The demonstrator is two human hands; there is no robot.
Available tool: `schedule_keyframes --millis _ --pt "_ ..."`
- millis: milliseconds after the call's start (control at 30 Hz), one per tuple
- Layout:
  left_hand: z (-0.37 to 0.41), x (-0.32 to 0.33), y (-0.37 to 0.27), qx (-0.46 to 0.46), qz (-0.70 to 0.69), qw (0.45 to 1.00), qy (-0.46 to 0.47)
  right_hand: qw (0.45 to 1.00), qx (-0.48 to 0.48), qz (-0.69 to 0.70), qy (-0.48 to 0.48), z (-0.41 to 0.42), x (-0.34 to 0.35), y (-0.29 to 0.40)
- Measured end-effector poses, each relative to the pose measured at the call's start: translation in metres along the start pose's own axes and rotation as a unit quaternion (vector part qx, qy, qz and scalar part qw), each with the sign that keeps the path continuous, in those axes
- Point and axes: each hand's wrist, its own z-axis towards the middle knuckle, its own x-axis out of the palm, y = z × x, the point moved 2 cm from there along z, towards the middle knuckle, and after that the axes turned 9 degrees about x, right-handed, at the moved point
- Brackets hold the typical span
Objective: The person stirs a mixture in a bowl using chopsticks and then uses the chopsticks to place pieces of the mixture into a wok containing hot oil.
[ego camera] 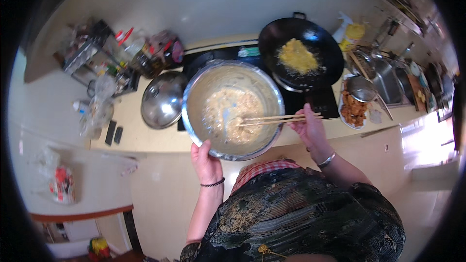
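My left hand (206, 162) grips the near rim of a large stainless steel bowl (233, 155), thumb over the edge. Inside lies a pale, lumpy batter mixture (233, 112), smeared up the walls as well. Between the fingers of my right hand (310, 127) is a pair of wooden chopsticks (280, 119), their tips in the mixture. Behind and to the right, a black wok (267, 47) holds a yellow, batter-like piece (297, 57) with bubbling around it. The bowl covers part of the black cooktop (329, 105).
A domed metal lid (162, 103) lies left of the bowl. At right, a white plate (342, 112) holds fried brown pieces (354, 111), with a mesh strainer (361, 88) over its far end. Beyond is a sink (389, 82). Bottles and a rack (82, 56) crowd the left.
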Motion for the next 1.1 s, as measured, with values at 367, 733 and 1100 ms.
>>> schedule_keyframes --millis 367,733,1100 --pt "0.005 0.037 0.016 -0.049 -0.023 0.998 0.012 0.991 -0.052 0.11 -0.052 -0.002 -0.019 0.076" --pt "0.001 0.04 0.023 -0.033 -0.003 0.999 0.005 0.951 -0.282 -0.029 -0.121 0.034 -0.059 0.165" --pt "-0.005 0.016 0.016 0.017 0.014 0.999 -0.027 0.881 -0.377 -0.284 -0.022 0.01 0.02 0.13"
